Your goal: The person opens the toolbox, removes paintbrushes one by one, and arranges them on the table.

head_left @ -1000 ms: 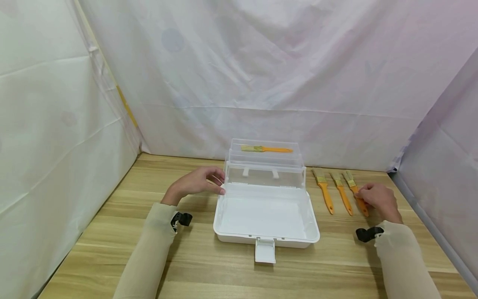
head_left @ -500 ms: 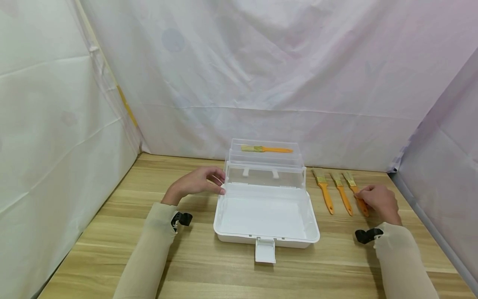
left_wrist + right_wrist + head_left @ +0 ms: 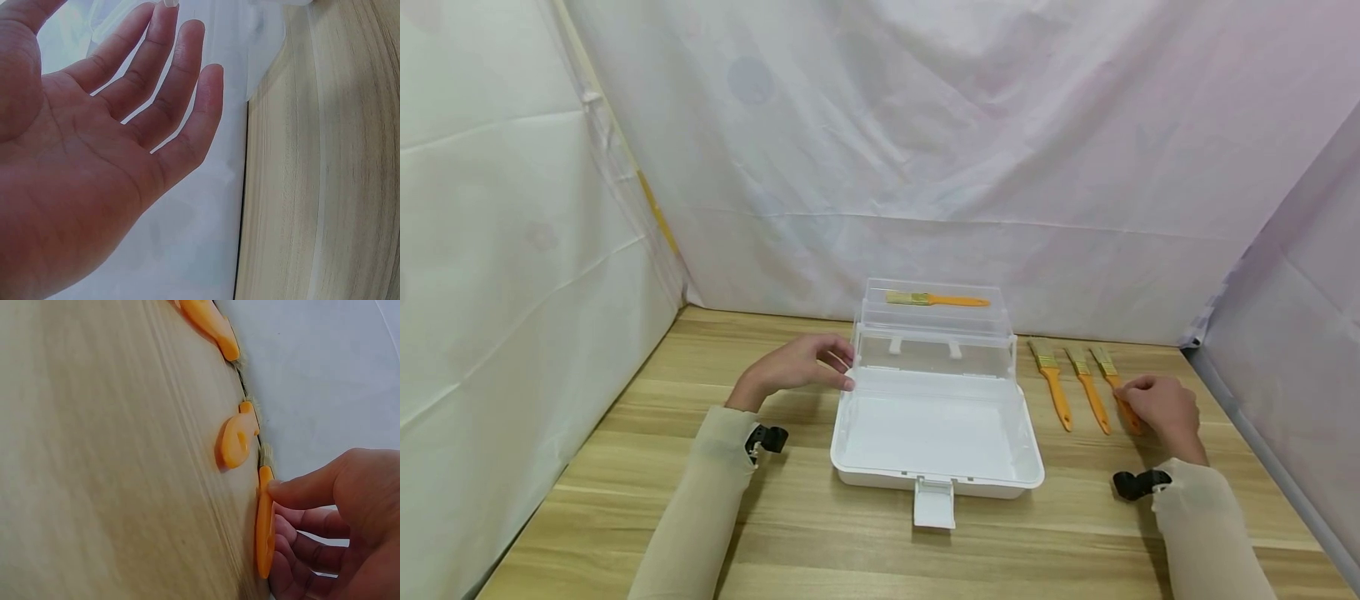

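An opened white plastic box (image 3: 932, 425) with a clear tiered lid section (image 3: 934, 354) stands mid-table. At its left rear corner is my left hand (image 3: 805, 364), thumb at the rim and fingers loosely extended beside the clear part. The left wrist view shows that palm (image 3: 75, 156) bare, fingers slightly bent. To the right, my right hand (image 3: 1163, 408) pinches the orange handle of the rightmost paintbrush (image 3: 265, 519) between thumb and fingers. This brush lies along the table, bristles pointing away. Two more paintbrushes, a middle one (image 3: 1093, 398) and a wider one (image 3: 1055, 392), lie to its left.
Another orange-handled paintbrush (image 3: 951, 300) lies crosswise on the raised clear tier. The box's latch flap (image 3: 934, 507) hangs over its front edge. White cloth (image 3: 925, 167) hangs behind the wooden table (image 3: 820, 550) and along both sides.
My right wrist has dropped slightly toward me while the fingers stay on the rightmost paintbrush's handle. My left hand and the box keep their places.
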`<state>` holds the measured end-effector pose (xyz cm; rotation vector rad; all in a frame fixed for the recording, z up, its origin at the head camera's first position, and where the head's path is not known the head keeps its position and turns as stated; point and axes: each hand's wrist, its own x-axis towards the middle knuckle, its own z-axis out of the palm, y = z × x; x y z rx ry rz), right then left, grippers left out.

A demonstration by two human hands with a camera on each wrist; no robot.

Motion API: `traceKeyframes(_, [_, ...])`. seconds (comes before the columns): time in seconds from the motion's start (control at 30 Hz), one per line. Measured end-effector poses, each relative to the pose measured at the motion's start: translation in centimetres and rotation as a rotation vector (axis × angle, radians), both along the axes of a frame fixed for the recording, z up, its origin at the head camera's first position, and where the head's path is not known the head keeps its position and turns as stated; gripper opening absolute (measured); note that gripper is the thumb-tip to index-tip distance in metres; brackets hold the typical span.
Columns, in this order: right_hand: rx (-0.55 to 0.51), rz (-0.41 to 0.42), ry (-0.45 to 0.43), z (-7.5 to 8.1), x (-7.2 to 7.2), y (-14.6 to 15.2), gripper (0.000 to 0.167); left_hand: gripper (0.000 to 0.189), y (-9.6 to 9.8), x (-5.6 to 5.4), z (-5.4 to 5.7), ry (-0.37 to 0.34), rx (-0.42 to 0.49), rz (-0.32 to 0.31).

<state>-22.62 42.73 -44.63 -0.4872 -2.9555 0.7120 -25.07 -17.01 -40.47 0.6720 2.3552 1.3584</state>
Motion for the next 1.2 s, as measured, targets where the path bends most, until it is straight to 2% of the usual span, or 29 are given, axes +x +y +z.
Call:
traceKeyframes(0.37, [-0.020, -0.001, 0.033, -0.7, 0.0, 0.4, 0.048, 0.042, 0.1, -0.1, 0.0, -0.005, 0.002, 0.002])
traceKeyframes(0.6, [-0.069, -0.062, 0.001, -0.1, -0.1, -0.1, 0.051, 0.042, 0.0, 0.0, 0.1, -0.003, -0.001, -0.003])
traceKeyframes(0.73, [-0.086, -0.082, 0.018, 0.3, 0.0, -0.7, 0.050, 0.043, 0.0, 0.1, 0.2, -0.001, -0.002, -0.005])
traceKeyframes(0.87, [-0.070, -0.040, 0.076, 0.9, -0.1, -1.7, 0.047, 0.043, 0.0, 0.0, 0.2, -0.001, -0.002, -0.004])
traceKeyframes(1.07, [-0.044, 0.065, 0.178, 2.4, -0.7, -3.9, 0.042, 0.042, 0.0, -0.1, 0.1, -0.003, 0.006, -0.006])
traceKeyframes(1.2, [-0.056, 0.115, 0.189, 3.7, -0.8, -5.7, 0.042, 0.041, 0.0, -0.1, 0.1, -0.008, 0.007, -0.006])
